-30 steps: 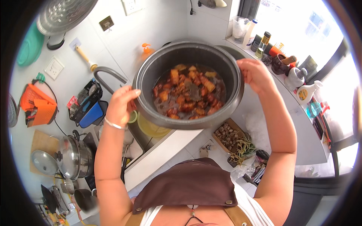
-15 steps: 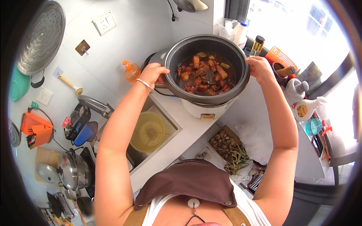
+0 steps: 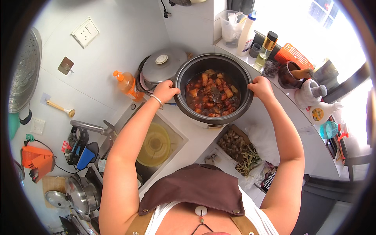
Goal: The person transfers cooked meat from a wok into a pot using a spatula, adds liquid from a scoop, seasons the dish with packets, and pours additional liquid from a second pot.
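A dark round inner cooking pot (image 3: 178, 102) holds chunks of stewed meat (image 3: 211, 92) in brown sauce, with a dark leaf-like piece among them. My left hand (image 3: 166, 91), with a bangle at its wrist, is closed on the pot's left rim. Its right rim is pinched between the fingers and thumb of my right hand (image 3: 261, 88). Under the pot's near side a bit of the white rice cooker body (image 3: 197, 123) shows; the pot hides the rest, so how far it sits inside cannot be seen.
Behind my left hand are a grey lid (image 3: 164, 64) with a pale knob and an orange bottle (image 3: 128, 85). The sink holds a yellow basin (image 3: 156, 145). Bottles and a stone mortar (image 3: 307, 94) line the windowsill. Below the counter lies a box of garlic-like bulbs (image 3: 233, 144).
The pot looks smaller and lower in the view, covering more of the cooker body. Both hands have kept their grip on its rim. The view has shifted, uncovering the grey lid.
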A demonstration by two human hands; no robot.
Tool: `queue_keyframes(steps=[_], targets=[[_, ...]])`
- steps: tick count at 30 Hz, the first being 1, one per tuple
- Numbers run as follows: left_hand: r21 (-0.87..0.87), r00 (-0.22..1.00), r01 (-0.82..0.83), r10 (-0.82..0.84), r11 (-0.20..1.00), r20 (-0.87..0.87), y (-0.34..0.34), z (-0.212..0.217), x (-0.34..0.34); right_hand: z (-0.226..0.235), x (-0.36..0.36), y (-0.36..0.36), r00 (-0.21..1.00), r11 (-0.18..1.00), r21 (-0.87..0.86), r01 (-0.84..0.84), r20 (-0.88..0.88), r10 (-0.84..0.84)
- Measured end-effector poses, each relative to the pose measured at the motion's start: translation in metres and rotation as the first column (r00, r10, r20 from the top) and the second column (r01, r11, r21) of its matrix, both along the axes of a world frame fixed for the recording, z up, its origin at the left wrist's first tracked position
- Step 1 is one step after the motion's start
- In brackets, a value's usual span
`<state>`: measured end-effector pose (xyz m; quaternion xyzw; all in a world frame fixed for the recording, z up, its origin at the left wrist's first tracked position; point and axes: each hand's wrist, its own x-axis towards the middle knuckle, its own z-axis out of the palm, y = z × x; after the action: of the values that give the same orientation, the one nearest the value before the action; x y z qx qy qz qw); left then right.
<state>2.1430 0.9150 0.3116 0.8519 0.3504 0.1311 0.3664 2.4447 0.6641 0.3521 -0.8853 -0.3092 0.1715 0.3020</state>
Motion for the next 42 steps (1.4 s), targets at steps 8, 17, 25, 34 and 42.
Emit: queue_keyframes(steps=[8,17,25,34,42], targets=[[0.173,0.971,0.046,-0.004,0.984,-0.238,-0.012,0.02,0.01,0.008,-0.017,0.006,0.954,0.965,-0.261,-0.003,0.289,0.081],[0.153,0.979,-0.014,0.045,0.988,-0.199,-0.007,0.021,-0.005,-0.006,-0.015,-0.001,0.944,0.979,-0.124,-0.16,0.272,0.188],[0.196,0.914,-0.372,0.321,0.907,0.249,-0.147,-0.05,-0.132,-0.05,-0.091,-0.089,0.976,0.655,0.746,0.121,0.033,-0.217],[0.208,0.594,-0.738,0.764,0.642,-0.251,-0.296,-0.145,-0.358,-0.076,-0.243,-0.078,0.701,0.774,0.599,-0.207,-0.461,0.544],[0.647,-0.093,-0.615,0.773,0.451,-0.627,-0.334,-0.126,-0.541,-0.06,-0.306,-0.049,0.592,0.64,0.411,-0.65,-0.254,0.765]])
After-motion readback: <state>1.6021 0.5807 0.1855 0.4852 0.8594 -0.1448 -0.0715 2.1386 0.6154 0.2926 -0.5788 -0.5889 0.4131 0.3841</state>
